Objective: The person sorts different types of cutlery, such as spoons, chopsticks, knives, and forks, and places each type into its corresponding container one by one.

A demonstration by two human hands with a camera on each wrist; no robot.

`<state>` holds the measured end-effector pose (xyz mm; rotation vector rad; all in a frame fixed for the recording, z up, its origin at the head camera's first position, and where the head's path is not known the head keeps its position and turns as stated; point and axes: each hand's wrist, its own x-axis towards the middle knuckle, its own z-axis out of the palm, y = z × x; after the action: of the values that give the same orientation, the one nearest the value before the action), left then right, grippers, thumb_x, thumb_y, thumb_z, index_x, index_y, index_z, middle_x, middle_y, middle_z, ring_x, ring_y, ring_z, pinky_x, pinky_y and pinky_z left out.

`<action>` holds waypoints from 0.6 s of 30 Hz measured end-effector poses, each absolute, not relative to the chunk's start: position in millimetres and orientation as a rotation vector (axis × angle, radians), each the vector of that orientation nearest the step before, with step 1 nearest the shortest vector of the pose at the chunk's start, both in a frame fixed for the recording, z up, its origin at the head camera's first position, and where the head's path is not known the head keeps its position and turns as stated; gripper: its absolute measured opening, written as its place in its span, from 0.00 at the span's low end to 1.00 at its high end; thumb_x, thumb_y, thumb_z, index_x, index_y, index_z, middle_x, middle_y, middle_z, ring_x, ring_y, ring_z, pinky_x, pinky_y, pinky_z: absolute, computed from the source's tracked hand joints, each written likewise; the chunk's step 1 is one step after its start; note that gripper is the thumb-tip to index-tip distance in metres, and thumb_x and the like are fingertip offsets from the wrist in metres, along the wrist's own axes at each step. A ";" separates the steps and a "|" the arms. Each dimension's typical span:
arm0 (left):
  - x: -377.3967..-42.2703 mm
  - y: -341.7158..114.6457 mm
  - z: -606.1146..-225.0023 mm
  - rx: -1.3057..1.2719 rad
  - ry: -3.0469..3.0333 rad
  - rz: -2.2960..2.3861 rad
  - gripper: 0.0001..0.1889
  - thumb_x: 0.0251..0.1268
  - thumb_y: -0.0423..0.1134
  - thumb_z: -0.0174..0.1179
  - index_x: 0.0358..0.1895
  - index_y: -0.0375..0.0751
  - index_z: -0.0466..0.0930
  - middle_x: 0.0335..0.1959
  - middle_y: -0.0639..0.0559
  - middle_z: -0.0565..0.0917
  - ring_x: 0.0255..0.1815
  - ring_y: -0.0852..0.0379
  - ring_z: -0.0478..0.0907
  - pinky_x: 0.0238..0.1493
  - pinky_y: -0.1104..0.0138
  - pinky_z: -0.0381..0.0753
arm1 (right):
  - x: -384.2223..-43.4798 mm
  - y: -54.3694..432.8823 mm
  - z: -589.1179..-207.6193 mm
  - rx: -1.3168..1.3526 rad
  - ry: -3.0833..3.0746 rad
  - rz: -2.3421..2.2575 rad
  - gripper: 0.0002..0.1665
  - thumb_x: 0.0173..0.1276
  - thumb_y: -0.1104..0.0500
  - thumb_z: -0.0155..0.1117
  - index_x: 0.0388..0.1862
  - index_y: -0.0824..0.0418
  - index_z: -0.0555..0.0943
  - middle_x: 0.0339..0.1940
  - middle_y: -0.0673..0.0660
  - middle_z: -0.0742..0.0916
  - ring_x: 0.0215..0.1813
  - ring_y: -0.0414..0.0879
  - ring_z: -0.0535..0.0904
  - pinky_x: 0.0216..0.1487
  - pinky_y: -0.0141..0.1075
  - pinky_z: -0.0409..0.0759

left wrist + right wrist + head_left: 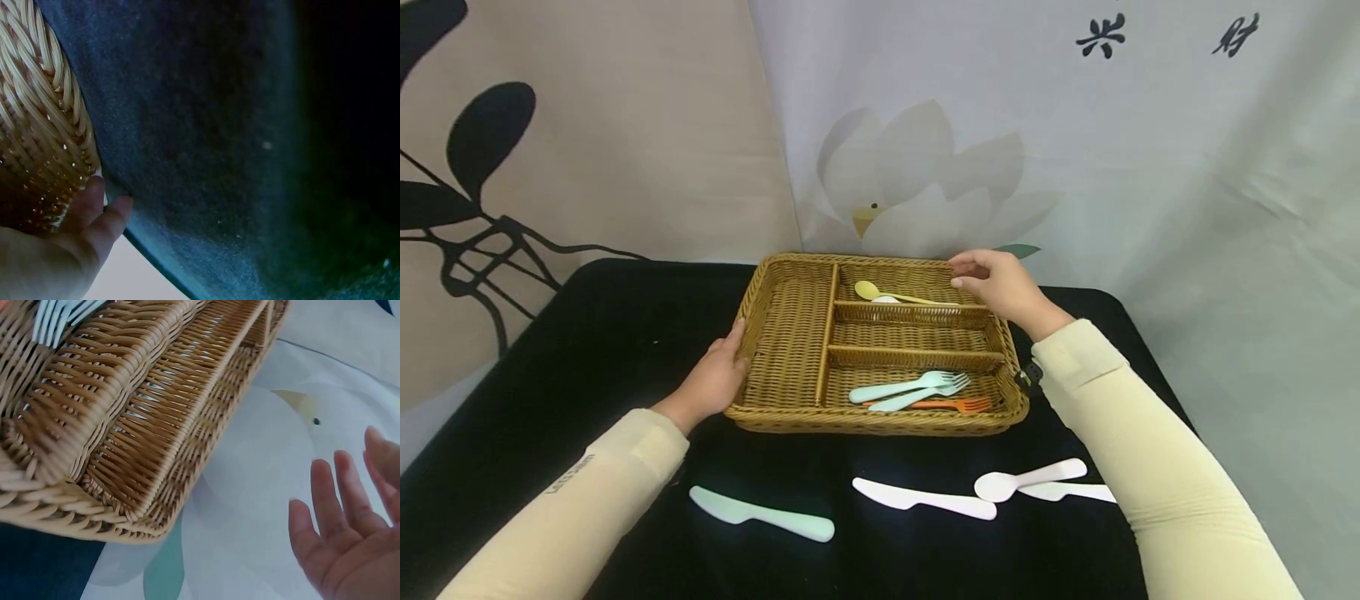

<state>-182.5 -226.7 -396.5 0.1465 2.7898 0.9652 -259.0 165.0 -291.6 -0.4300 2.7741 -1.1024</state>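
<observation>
Head view: wicker cutlery tray (872,422) on black tablecloth (625,333); yellow spoon (867,290) in tray's rear-right compartment. Left hand (713,379): against tray's left side, grip cannot be told. Right hand (1000,287): empty, fingers relaxed, at tray's rear-right corner. Advisable: light left-side bracing, lest tray slide.

In the basket (790,333), forks (910,386) lie at front right, spoons (867,290), apparently two, behind; knives (763,512) lie before it.

Backdrop cloth (1150,142): black characters 兴 (1101,36) and 财 (1236,36). Left sleeve (587,512): dark lettering (569,474), not legible.
</observation>
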 end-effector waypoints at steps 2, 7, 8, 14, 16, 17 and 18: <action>-182.5 -227.3 -397.3 0.142 2.792 0.953 0.33 0.76 0.34 0.35 0.76 0.33 0.31 0.67 0.21 0.54 0.64 0.31 0.60 0.64 0.40 0.61 | -252.5 170.1 -289.8 -0.437 2.771 -1.127 0.24 0.73 0.58 0.58 0.65 0.62 0.73 0.59 0.64 0.80 0.62 0.57 0.74 0.58 0.50 0.74; -182.9 -228.4 -398.8 0.154 2.798 0.950 0.33 0.76 0.33 0.35 0.76 0.32 0.31 0.67 0.20 0.53 0.66 0.30 0.57 0.64 0.40 0.59 | -236.9 185.0 -290.6 -0.462 2.790 -1.163 0.22 0.71 0.58 0.60 0.63 0.63 0.75 0.57 0.64 0.82 0.59 0.56 0.76 0.57 0.50 0.75; -182.9 -228.3 -398.7 0.156 2.799 0.953 0.33 0.76 0.33 0.35 0.76 0.32 0.31 0.67 0.20 0.53 0.65 0.30 0.58 0.64 0.40 0.60 | -233.5 188.0 -291.3 -0.464 2.792 -1.169 0.22 0.71 0.58 0.60 0.62 0.63 0.76 0.57 0.64 0.82 0.59 0.56 0.76 0.57 0.50 0.75; -183.6 -227.0 -398.4 0.149 2.796 0.960 0.33 0.76 0.33 0.36 0.76 0.33 0.31 0.66 0.20 0.55 0.62 0.31 0.61 0.61 0.40 0.64 | -212.4 205.2 -298.4 -0.437 2.792 -1.219 0.22 0.70 0.57 0.62 0.60 0.64 0.77 0.56 0.63 0.83 0.57 0.56 0.78 0.56 0.51 0.75; -183.9 -226.4 -398.4 0.145 2.787 0.967 0.33 0.76 0.33 0.36 0.76 0.33 0.30 0.65 0.20 0.55 0.61 0.31 0.62 0.60 0.40 0.65 | -205.9 210.8 -301.8 -0.422 2.799 -1.232 0.21 0.70 0.57 0.62 0.59 0.65 0.77 0.55 0.63 0.83 0.56 0.55 0.79 0.56 0.51 0.75; -184.0 -226.1 -398.3 0.144 2.783 0.970 0.33 0.76 0.33 0.36 0.76 0.33 0.30 0.65 0.20 0.54 0.61 0.31 0.62 0.60 0.40 0.65 | -202.7 213.6 -303.6 -0.416 2.803 -1.240 0.21 0.70 0.58 0.62 0.59 0.65 0.78 0.54 0.63 0.84 0.55 0.55 0.79 0.56 0.51 0.76; -184.1 -225.8 -398.2 0.142 2.778 0.973 0.33 0.76 0.34 0.35 0.76 0.33 0.30 0.66 0.20 0.54 0.61 0.32 0.62 0.59 0.40 0.66 | -199.5 216.2 -305.4 -0.406 2.804 -1.252 0.21 0.69 0.58 0.63 0.58 0.65 0.78 0.53 0.63 0.84 0.55 0.55 0.79 0.56 0.51 0.76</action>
<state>-184.1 -225.8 -398.2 0.1419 2.7775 0.9726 -199.5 216.2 -305.4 -0.4062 2.8044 -1.2522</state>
